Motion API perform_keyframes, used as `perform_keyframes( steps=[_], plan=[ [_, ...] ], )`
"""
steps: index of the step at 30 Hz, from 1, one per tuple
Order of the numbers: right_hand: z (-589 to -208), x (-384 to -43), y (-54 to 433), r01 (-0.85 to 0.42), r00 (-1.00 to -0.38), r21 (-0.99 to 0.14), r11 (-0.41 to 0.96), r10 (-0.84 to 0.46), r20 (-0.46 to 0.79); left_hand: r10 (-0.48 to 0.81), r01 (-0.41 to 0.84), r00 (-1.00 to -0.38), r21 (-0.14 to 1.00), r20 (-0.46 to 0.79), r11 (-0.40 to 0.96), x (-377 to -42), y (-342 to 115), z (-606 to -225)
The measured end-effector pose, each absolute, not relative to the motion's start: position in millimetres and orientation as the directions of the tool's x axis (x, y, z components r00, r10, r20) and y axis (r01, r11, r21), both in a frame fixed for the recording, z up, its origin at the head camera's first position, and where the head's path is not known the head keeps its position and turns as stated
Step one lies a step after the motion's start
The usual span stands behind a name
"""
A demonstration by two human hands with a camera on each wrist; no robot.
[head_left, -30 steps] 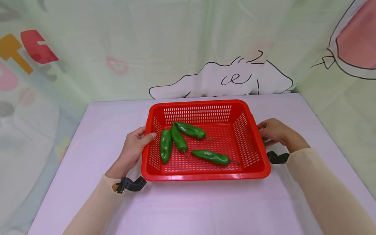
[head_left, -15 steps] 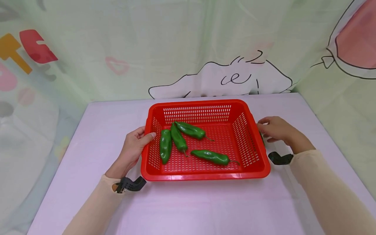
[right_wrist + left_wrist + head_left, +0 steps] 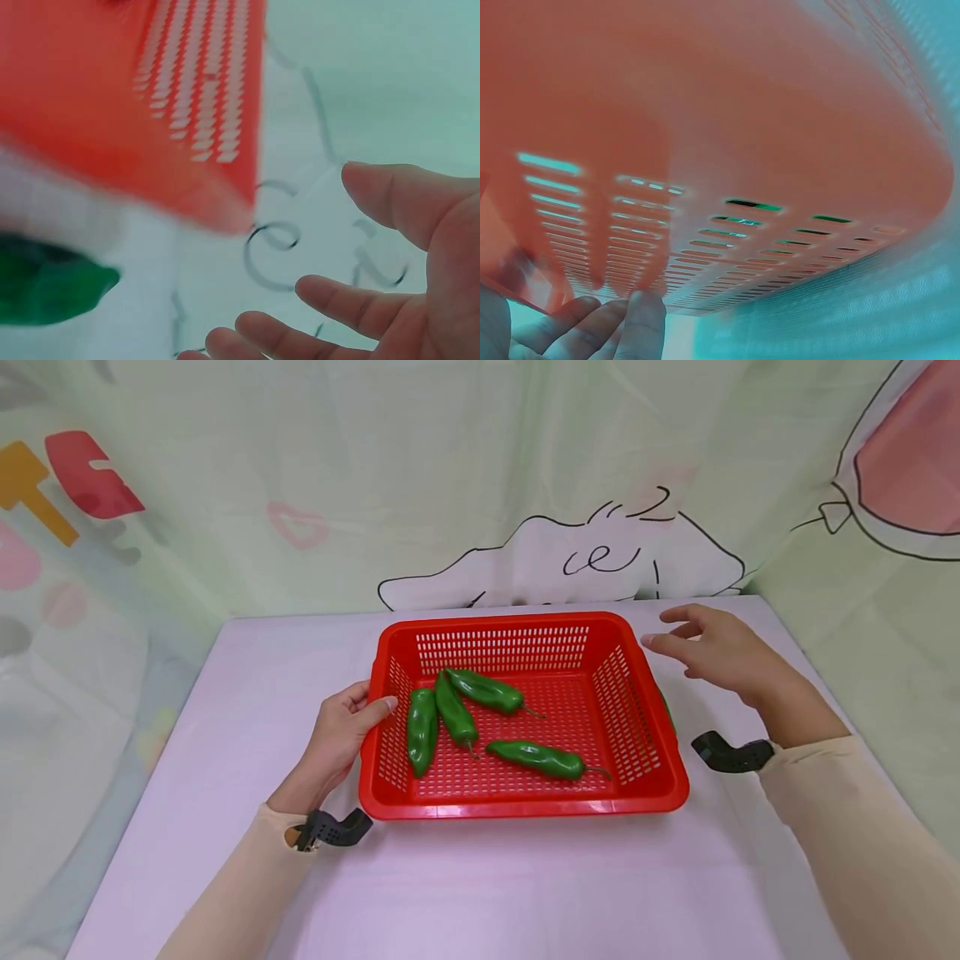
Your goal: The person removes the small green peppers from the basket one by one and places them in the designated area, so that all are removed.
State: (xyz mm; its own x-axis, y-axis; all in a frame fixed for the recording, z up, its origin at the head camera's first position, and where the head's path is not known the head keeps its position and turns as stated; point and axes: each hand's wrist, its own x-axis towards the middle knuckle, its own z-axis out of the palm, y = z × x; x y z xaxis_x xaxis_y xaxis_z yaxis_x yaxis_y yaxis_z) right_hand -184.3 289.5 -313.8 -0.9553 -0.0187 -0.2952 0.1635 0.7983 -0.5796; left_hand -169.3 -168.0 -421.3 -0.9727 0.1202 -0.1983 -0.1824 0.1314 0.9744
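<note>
A red plastic basket (image 3: 525, 812) sits mid-table with slotted walls and several green peppers (image 3: 540, 759) lying in it. My left hand (image 3: 341, 722) grips its left rim, thumb over the top. In the left wrist view, that hand's fingers (image 3: 643, 322) lie along the slotted outer wall (image 3: 780, 135). Above the basket's far right corner, my right hand (image 3: 723, 647) is raised with fingers spread, holding nothing. Another green pepper (image 3: 52, 289) lies outside the basket on the right; in the head view the rim hides most of it.
A pale lilac cloth covers the table (image 3: 510, 893). Behind and at both sides hangs a printed curtain (image 3: 465, 468), close to the table's back edge. Each wrist carries a black camera mount (image 3: 731, 753).
My right hand has drawn away from the pepper beside the basket, rising back and to the right as its fingers spread. The left hand and the basket have stayed put.
</note>
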Motion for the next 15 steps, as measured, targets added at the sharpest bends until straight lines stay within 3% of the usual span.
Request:
perform_keyframes(
  steps=[15],
  plan=[
    [-287.9,-184.7,229.2,0.052,-0.963,-0.621,0.782,-0.125,-0.239,0.129,-0.169,-0.974,0.977,-0.185,0.127,-168.8,-168.0,-419.5]
  ],
)
